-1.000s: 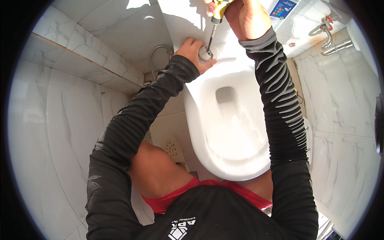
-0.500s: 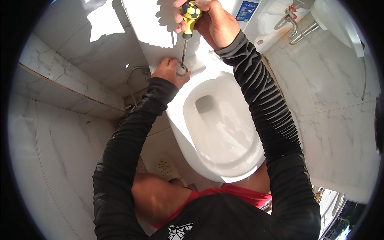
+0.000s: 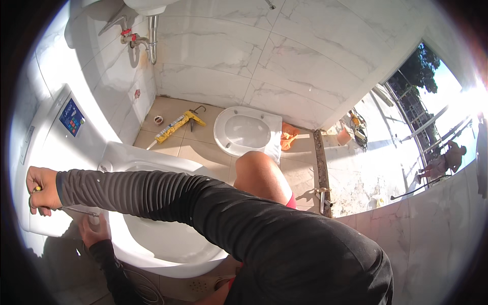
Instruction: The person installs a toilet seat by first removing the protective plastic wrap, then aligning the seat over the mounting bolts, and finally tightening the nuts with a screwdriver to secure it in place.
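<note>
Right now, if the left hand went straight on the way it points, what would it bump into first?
Probably the screwdriver's shaft, which crosses just ahead of the left hand in the picture, though depth is hard to judge.

Glossy white, grey-veined wall tiles (image 3: 208,66) rise above beige floor tiles (image 3: 195,148). A white basin (image 3: 149,4) with a chrome drainpipe (image 3: 153,39) shows overhead. Outside, dazzling sunlight (image 3: 473,101) glares beside a dark leafy tree (image 3: 421,66) and rough pale ground (image 3: 351,178).

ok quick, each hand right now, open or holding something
Left hand: closed around a small pale round piece.
Right hand: closed, holding a screwdriver.
</note>
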Motion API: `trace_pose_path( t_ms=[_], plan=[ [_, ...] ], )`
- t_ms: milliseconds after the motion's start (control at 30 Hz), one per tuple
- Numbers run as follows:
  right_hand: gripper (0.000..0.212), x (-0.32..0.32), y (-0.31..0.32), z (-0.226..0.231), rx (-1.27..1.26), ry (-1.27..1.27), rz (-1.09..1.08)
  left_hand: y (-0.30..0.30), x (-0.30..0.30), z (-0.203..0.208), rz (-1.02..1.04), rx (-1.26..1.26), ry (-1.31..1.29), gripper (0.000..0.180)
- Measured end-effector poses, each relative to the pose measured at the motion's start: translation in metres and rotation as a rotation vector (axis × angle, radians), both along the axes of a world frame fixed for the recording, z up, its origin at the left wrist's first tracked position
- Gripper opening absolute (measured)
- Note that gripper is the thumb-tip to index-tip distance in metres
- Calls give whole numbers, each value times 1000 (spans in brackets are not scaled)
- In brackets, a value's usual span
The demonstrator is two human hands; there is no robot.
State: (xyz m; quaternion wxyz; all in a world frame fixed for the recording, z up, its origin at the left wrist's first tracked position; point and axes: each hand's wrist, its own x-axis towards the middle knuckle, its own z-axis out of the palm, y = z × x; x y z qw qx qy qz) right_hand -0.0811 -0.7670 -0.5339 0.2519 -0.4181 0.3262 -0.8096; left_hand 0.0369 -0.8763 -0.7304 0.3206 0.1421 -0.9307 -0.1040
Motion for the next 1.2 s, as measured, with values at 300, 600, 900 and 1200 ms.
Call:
trace_pose_path(
  t_ms=[300,600,900,1200],
  plan=[
    [23,-11,-30,-14,35,146,40,-5,-1,2,-33,4,-27,56],
    [39,-6,2,8,79,268,150,35,15,30,52,141,-7,57],
    [23,-23,3,-10,130,257,63,46,14,50,96,224,-70,58],
    [28,-15,8,-1,34,240,141,40,14,46,96,261,-88,58]
  ],
)
